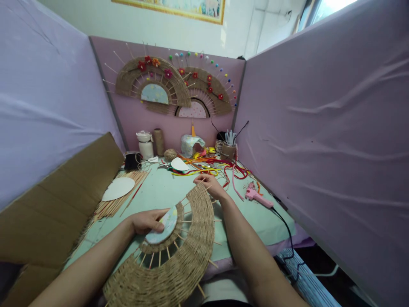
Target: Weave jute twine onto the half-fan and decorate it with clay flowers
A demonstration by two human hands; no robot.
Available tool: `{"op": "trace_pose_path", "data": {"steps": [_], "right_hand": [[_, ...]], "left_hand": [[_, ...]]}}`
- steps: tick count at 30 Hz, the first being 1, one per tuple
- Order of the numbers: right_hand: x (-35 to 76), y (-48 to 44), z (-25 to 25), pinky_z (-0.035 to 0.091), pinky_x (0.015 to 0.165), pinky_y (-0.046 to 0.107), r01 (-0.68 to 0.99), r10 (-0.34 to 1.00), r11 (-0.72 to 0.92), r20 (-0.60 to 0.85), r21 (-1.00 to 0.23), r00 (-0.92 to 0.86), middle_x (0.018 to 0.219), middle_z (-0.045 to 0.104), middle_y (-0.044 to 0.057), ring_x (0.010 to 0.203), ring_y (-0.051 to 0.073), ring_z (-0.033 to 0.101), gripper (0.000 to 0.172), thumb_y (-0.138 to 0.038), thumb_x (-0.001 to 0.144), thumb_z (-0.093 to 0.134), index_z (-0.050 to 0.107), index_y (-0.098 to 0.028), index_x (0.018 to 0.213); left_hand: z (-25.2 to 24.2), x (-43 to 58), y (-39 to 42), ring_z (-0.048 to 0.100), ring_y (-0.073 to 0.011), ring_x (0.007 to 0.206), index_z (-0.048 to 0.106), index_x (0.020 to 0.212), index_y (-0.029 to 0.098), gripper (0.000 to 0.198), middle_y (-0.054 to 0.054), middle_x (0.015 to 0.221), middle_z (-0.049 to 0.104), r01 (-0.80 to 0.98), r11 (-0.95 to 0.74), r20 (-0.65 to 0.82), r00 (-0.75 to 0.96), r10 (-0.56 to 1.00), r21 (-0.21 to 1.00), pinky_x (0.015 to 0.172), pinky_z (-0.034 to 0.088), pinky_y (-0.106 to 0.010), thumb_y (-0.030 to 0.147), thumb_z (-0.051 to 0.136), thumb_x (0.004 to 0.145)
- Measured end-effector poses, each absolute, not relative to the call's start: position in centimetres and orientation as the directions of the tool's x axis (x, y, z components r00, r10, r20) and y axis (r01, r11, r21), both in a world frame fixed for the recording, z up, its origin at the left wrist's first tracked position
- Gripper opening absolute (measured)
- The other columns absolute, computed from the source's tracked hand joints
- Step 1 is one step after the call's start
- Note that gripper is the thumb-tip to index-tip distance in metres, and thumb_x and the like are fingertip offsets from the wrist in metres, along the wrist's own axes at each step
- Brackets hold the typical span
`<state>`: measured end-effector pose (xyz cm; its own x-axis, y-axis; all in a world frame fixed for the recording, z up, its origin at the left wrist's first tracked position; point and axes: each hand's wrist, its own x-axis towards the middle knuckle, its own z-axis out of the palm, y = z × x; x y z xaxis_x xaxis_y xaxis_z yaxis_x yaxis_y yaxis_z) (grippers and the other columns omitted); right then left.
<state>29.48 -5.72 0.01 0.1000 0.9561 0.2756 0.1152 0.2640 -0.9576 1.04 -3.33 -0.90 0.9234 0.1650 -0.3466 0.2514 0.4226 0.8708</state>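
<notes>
A half-round woven fan of brown twine on thin wooden sticks is tilted in front of me, its lower part cut off by the frame's bottom edge. My left hand grips its pale blue, flower-patterned centre piece, thumb on the front and fingers mostly behind. At the upper end of the weave, the fingers of my right hand are pinched together by the stick tips. What lies between those fingertips is too small to make out. Bare stick ends poke out past the outer rim.
Right of my arm lies a pink glue gun with a black cord. Coloured pipe cleaners, pliers and a twine ball are farther back. Sticks and cardboard occupy the left. Two decorated fans hang behind.
</notes>
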Motion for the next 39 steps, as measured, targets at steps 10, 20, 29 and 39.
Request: {"op": "trace_pose_path", "data": {"steps": [10, 20, 29, 39], "right_hand": [[29.9, -5.6, 0.2, 0.027, 0.049, 0.023, -0.039, 0.943, 0.236, 0.219, -0.971, 0.253, 0.053, 0.047, -0.005, 0.05, 0.009, 0.037, 0.036, -0.054, 0.072, 0.065, 0.066, -0.018, 0.07], [29.8, -5.9, 0.6, 0.038, 0.062, 0.027, 0.222, 0.838, 0.372, 0.429, -0.901, 0.337, 0.068, 0.061, 0.0, 0.066, 0.015, 0.051, 0.03, -0.048, 0.076, 0.063, 0.068, -0.019, 0.069], [30.2, -6.3, 0.9, 0.04, 0.081, 0.031, 0.389, 0.791, 0.459, 0.567, -0.798, 0.23, 0.083, 0.061, 0.003, 0.084, 0.018, 0.055, 0.029, -0.044, 0.087, 0.053, 0.071, -0.022, 0.079], [29.9, -6.5, 0.9, 0.038, 0.066, 0.029, 0.37, 0.791, 0.413, 0.529, -0.832, 0.308, 0.072, 0.06, 0.002, 0.069, 0.016, 0.052, 0.034, -0.049, 0.086, 0.053, 0.066, -0.02, 0.076]], "left_hand": [[0.6, 1.5, -3.2, 0.053, -0.0076, 0.047, 0.04, 0.142, 0.02, 0.092, 0.002, 0.071, 0.065, 0.145, 0.358, -0.307, 0.837, 0.453, 0.922, 0.04, 0.033, -0.015, 0.029, 0.083, 0.061], [0.4, 2.0, -3.3, 0.053, -0.0072, 0.051, 0.039, 0.142, 0.019, 0.09, 0.0, 0.08, 0.067, 0.175, 0.316, -0.335, 0.748, 0.574, 0.932, 0.043, 0.032, -0.015, 0.026, 0.081, 0.062], [0.6, 2.1, -3.2, 0.055, -0.0084, 0.052, 0.035, 0.143, 0.021, 0.092, 0.0, 0.083, 0.068, 0.194, 0.313, -0.35, 0.732, 0.585, 0.93, 0.044, 0.034, -0.016, 0.024, 0.079, 0.063], [1.0, 2.4, -3.5, 0.055, -0.0084, 0.051, 0.04, 0.14, 0.02, 0.087, 0.002, 0.077, 0.068, 0.167, 0.328, -0.338, 0.74, 0.581, 0.93, 0.042, 0.033, -0.015, 0.025, 0.081, 0.063]]}}
